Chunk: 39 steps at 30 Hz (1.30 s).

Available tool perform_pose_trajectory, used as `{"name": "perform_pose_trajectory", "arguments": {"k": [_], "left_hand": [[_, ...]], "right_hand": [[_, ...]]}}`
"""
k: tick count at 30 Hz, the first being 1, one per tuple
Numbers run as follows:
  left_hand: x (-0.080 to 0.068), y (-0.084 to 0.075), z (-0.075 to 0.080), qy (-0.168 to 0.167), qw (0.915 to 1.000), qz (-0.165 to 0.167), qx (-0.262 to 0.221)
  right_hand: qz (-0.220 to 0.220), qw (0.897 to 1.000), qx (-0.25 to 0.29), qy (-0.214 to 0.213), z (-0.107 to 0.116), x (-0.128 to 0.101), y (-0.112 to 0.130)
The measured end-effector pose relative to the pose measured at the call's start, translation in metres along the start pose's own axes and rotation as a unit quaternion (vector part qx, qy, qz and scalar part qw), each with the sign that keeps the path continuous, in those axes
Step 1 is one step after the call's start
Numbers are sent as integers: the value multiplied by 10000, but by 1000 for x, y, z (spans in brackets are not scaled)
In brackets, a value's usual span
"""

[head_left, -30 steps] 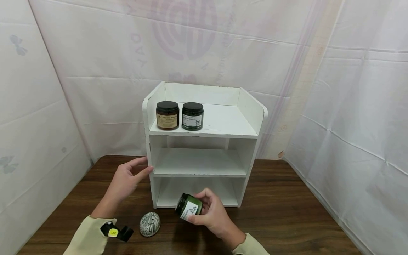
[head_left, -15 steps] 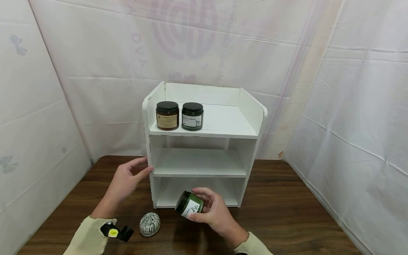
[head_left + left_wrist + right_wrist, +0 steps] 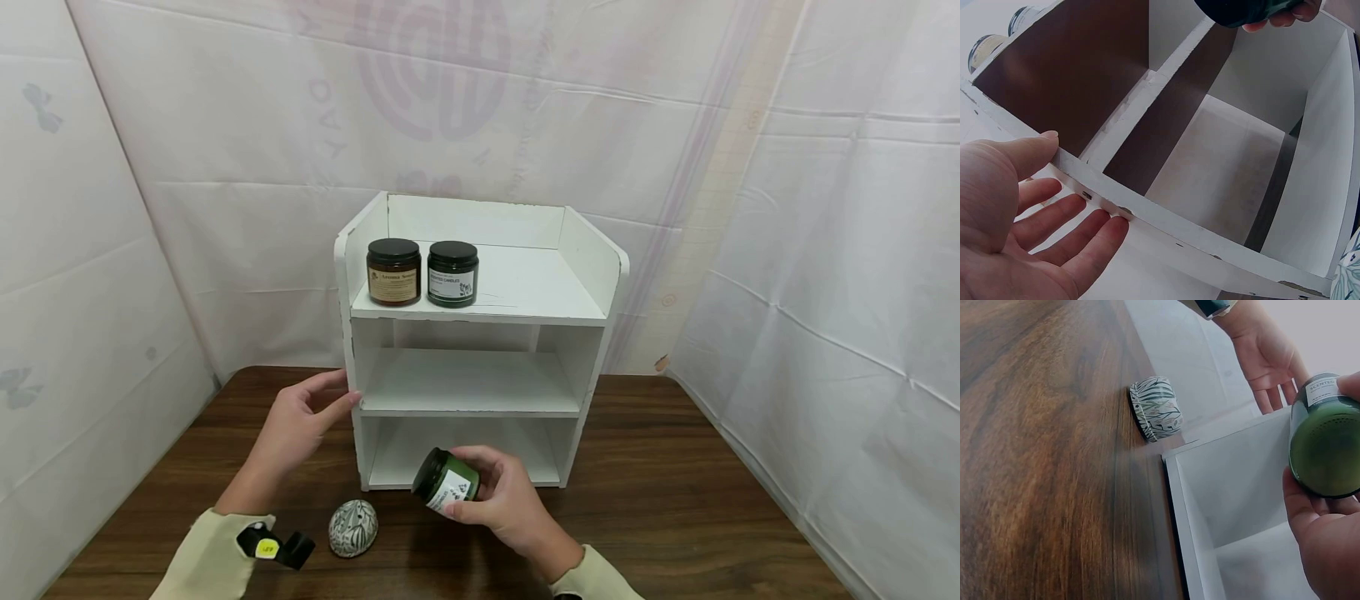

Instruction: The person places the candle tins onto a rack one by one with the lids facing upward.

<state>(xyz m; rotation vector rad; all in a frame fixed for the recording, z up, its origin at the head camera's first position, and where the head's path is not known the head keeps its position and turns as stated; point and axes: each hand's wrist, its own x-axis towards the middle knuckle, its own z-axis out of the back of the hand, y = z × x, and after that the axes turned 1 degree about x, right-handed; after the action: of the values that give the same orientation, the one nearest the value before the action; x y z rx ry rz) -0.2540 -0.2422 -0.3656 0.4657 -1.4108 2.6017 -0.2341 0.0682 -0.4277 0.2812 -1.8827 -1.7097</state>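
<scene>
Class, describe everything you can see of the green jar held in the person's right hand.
The green jar is dark green glass with a black lid and a white printed label reading "SCENTED". It is tilted, lid toward the left, held off the table in front of the white shelf unit's bottom opening. Only the right hand touches it, fingers curled round it.

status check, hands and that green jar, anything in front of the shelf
Right hand grips green jar, tilted, before bottom shelf. Left hand open, fingers on shelf unit side edge. Patterned tin on table, left of jar.

amber jar (image 3: pixel 393 272), patterned tin (image 3: pixel 352 527), table (image 3: pixel 675 500)
</scene>
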Motion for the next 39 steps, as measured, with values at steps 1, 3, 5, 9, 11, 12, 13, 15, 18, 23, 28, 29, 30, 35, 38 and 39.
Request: {"name": "perform_pose_trajectory", "arguments": {"k": [1,3,5,9,11,12,13,15,18,23,28,29,30,35,38,39], "left_hand": [[0,0,0,-5,10000,-1,15],[0,0,0,-9,10000,2,31],[0,1,0,-3,10000,8,47],[1,2,0,7,10000,-2,53],[1,2,0,4,10000,-15,47],[1,2,0,-1,10000,-18,45],[1,2,0,-8,10000,-24,45],[1,2,0,-12,10000,-32,35],[0,1,0,-23,10000,-46,22],[0,1,0,-37,10000,-75,5],[0,2,0,-44,10000,-69,-20],[0,2,1,-41,10000,-65,-29],[0,2,0,-37,10000,-64,-38],[0,3,-1,11,10000,-63,-65],[1,3,-1,4,10000,-52,-20],[1,3,-1,4,10000,-50,-8]], "right_hand": [[-9,10000,13,-4,0,0,0],[-19,10000,41,-14,0,0,1],[3,10000,67,-13,-1,0,1],[128,9999,67,-27,-1,1,0],[196,9998,82,-43,-2,1,0],[218,9997,92,-55,-2,1,0],[249,9996,111,-58,-3,1,0],[297,9994,136,-76,-3,1,0],[335,9992,165,-105,-4,1,1],[368,9991,157,-122,-4,2,0],[338,9993,37,-177,-4,2,-1],[324,9993,-13,-206,-4,2,-1],[316,9992,-50,-228,-3,1,-1],[251,9994,-65,-236,-2,1,0],[212,9996,-36,-196,-2,1,1],[199,9996,-40,-187,-2,1,1]]}}
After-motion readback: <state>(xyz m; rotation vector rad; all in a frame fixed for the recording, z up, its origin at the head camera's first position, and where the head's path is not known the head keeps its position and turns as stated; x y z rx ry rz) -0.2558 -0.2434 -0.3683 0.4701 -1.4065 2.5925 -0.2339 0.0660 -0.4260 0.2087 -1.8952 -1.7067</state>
